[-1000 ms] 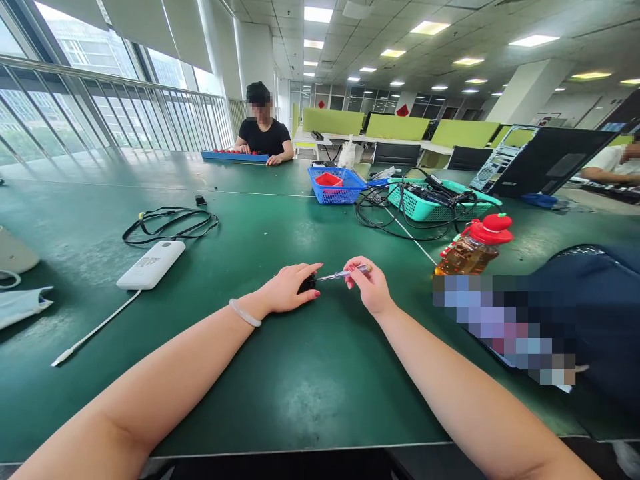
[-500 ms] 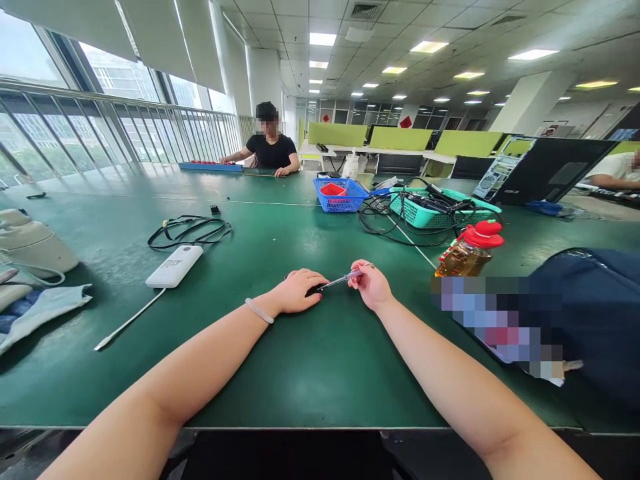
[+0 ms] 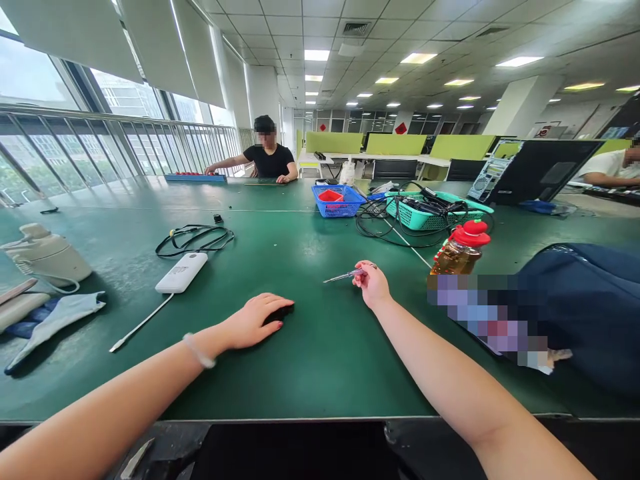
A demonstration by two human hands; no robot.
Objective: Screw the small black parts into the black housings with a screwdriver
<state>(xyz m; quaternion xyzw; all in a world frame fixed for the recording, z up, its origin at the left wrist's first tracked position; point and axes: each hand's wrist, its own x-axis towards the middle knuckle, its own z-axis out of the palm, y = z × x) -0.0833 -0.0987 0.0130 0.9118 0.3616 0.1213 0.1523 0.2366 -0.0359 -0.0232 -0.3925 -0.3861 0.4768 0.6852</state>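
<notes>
In my right hand is a slim screwdriver with a clear, purplish handle. Its thin metal shaft points left, and the tip touches nothing. My left hand, with a pale bracelet at the wrist, curls over a small black object low over the green table. Most of that object is hidden under my fingers, so its kind does not show. A clear gap separates the two hands.
To the left lie a white power bank, a looped black cable and a cream bottle. A red-capped bottle, a dark blue bag and blue and teal baskets stand right. A person sits opposite.
My left hand has moved left and nearer to me with the black object, away from the screwdriver tip. My right hand still holds the screwdriver in nearly the same place.
</notes>
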